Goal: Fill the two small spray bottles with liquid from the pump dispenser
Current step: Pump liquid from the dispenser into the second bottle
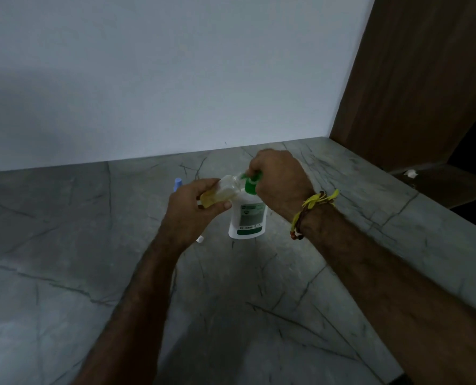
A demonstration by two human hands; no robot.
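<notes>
Holding the small spray bottle (pixel 220 191) tilted in my left hand (pixel 195 207), fingers wrapped round it, mouth at the green nozzle; my right hand (pixel 278 179) grips the pump dispenser (pixel 248 218) head on the surface (pixel 92 245).

Both forearms bare, hairy, no sleeves in view. Right wrist: bracelet (pixel 305 215) of yellow thread, knotted, loose ends sticking out, plus dark brown cord with small red and white beads.
</notes>
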